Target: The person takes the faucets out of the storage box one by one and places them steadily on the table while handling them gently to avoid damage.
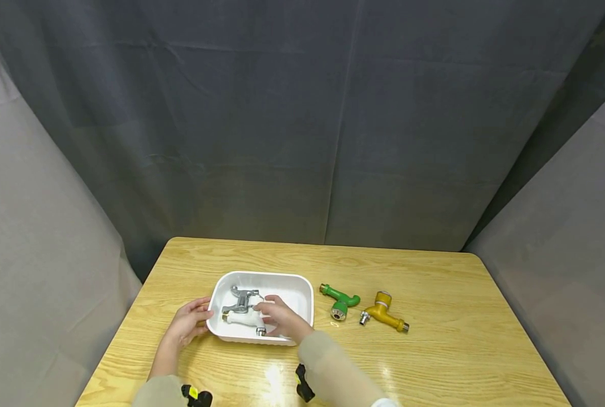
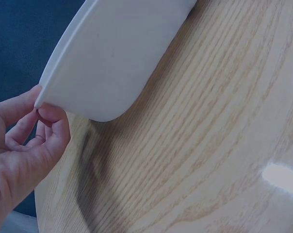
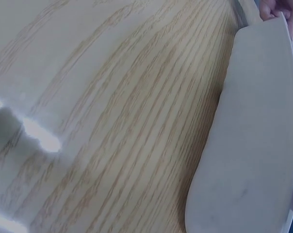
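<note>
In the head view a white plastic basin (image 1: 302, 299) stands on the table. My left hand (image 2: 32, 133) pinches its rim at the left end between thumb and fingers. Inside the basin lie a silver tap (image 1: 242, 301) and, nearer the front, a white tap (image 1: 243, 318) with a brass threaded end on the left. My right hand (image 1: 282, 319) reaches in over the basin's front right side, its fingers and thumb around the right part of the white tap and partly hiding it. The right wrist view shows mainly the basin's outer wall (image 3: 248, 131).
Right of the basin, a green tap (image 1: 340, 299) and a yellow tap (image 1: 383, 315) lie on the wooden table (image 1: 460, 350). A dark curtain (image 1: 282, 141) hangs behind the table's far edge, with light cloth (image 1: 43, 226) at the sides.
</note>
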A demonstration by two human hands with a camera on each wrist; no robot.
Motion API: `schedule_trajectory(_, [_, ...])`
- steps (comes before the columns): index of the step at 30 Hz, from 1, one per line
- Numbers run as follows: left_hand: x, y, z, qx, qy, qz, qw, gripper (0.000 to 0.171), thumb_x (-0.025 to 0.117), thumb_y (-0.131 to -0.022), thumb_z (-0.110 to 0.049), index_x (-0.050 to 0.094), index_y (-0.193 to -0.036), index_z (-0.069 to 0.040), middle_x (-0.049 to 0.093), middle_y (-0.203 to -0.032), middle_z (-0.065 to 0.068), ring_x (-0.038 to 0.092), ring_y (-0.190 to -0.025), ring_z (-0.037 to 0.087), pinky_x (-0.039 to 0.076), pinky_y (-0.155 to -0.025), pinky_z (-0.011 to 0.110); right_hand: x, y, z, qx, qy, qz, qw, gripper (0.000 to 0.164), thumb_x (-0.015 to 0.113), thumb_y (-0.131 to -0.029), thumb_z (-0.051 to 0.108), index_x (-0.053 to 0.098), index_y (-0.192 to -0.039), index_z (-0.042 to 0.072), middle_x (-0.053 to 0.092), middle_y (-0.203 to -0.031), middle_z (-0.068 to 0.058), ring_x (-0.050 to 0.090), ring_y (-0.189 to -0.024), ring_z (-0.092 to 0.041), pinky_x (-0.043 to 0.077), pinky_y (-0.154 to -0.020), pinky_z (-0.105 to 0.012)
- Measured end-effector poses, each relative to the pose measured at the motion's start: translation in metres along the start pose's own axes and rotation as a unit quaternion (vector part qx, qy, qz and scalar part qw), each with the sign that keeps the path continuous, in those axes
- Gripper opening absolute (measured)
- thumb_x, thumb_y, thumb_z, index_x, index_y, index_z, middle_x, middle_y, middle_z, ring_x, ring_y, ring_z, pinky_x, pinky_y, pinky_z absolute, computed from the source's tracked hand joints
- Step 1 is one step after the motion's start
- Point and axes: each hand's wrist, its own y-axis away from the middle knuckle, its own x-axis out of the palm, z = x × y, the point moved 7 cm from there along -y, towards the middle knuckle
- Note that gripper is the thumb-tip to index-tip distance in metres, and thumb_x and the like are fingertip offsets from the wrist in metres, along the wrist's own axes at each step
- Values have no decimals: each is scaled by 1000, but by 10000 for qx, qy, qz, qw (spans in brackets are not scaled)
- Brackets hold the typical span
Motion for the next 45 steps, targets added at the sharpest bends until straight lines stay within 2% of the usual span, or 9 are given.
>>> schedule_trajectory(5, [0,1,0,4,-19,-15,10000,50,59,-85,0,41,-133,2,54,-102,9,57,-82,18,50,-67,30,3,-2,0,-68,422,-247,9988,69,67,-77,14,28,-134,5,49,-115,-16,48,-106,-39,46,-72,-56])
schedule_trajectory(9, [1,1,-1,11,-14,-6,10000,50,59,-85,1,41,-132,2,54,-101,8,57,-81,17,50,-66,29,5,-5,-1,-111,783,-481,9957,73,69,-75,10,29,-135,7,52,-118,-15,51,-103,-33,48,-67,-50])
schedule_trajectory(13, [1,1,-1,27,61,22,10000,51,59,-85,1,41,-132,3,55,-98,6,57,-80,16,50,-65,29,7,-6,-1,-305,994,-616,9927,76,70,-71,1,30,-135,7,53,-116,-17,56,-93,-28,49,-61,-46])
schedule_trajectory(16, [1,1,-1,38,113,24,9999,51,59,-85,2,41,-132,3,55,-96,5,57,-78,16,50,-64,29,7,-6,0,-486,1357,-735,9868,78,71,-67,-5,31,-134,8,52,-104,-14,57,-79,-23,50,-55,-41])
schedule_trajectory(19, [2,0,0,40,121,29,9999,51,59,-85,2,40,-132,3,55,-96,4,57,-79,17,50,-65,29,7,-7,2,-682,1915,-908,9749,82,72,-62,-10,34,-132,8,52,-92,-10,52,-69,-17,49,-51,-32])
schedule_trajectory(24, [3,0,0,62,139,31,9999,50,58,-85,2,40,-132,3,54,-96,5,57,-79,17,49,-65,29,6,-9,3,-867,2388,-1039,9616,83,68,-58,-15,36,-132,8,45,-71,-4,41,-54,-13,40,-44,-23])
schedule_trajectory(29, [3,1,1,34,154,-29,9999,49,57,-85,4,42,-131,3,54,-95,4,57,-78,17,49,-64,29,5,-10,1,-817,2298,-1004,9646,84,66,-59,-15,36,-133,9,44,-66,-1,41,-51,-11,40,-43,-23])
schedule_trajectory(38, [2,1,0,7,137,12,9999,50,58,-85,3,41,-132,3,53,-96,5,56,-79,16,50,-65,29,5,-7,-2,-607,1771,-897,9782,83,64,-62,-14,36,-135,12,47,-68,-2,44,-51,-11,46,-44,-27])
schedule_trajectory(45, [1,2,-1,27,150,9,9999,51,58,-85,3,40,-132,4,53,-95,4,56,-77,15,49,-64,29,3,-3,-1,-414,1297,-662,9885,82,61,-65,-14,33,-138,12,49,-70,-4,41,-50,-12,41,-44,-27])
